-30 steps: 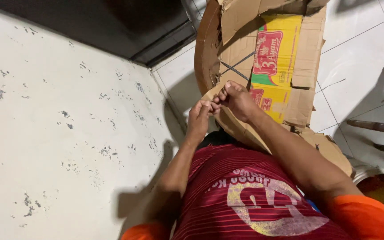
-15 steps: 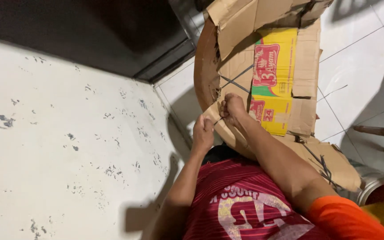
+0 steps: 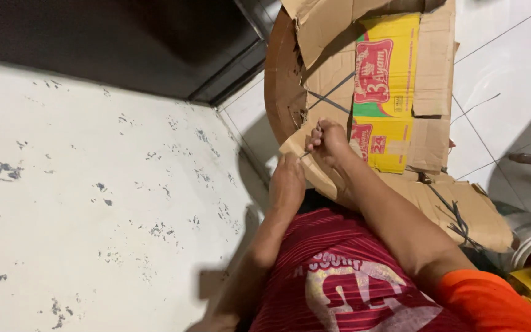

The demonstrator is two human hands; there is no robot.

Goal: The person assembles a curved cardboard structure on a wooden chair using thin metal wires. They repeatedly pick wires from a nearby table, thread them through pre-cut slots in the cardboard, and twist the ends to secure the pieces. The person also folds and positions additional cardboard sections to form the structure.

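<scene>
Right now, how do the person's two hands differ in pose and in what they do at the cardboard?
The right hand is raised and curled, fingers pinched on a thin dark strap; the left hand sits lower and flatter, pressing on the edge of the cardboard bundle. The right hand lies over the cardboard's face; the left hand is at its near rim. Both are bare and close together, working the same strap.

Single view only, head-mounted, looking steeply down the wearer's own chest and forearms. Red striped shirt (image 3: 345, 276) fills the near bottom edge; both hands meet at frame centre, close to the lens. Frame sits rotated: flattened cardboard (image 3: 394, 92) upper right, speckled white surface (image 3: 93, 184) on the left. No second view overlaps.
</scene>
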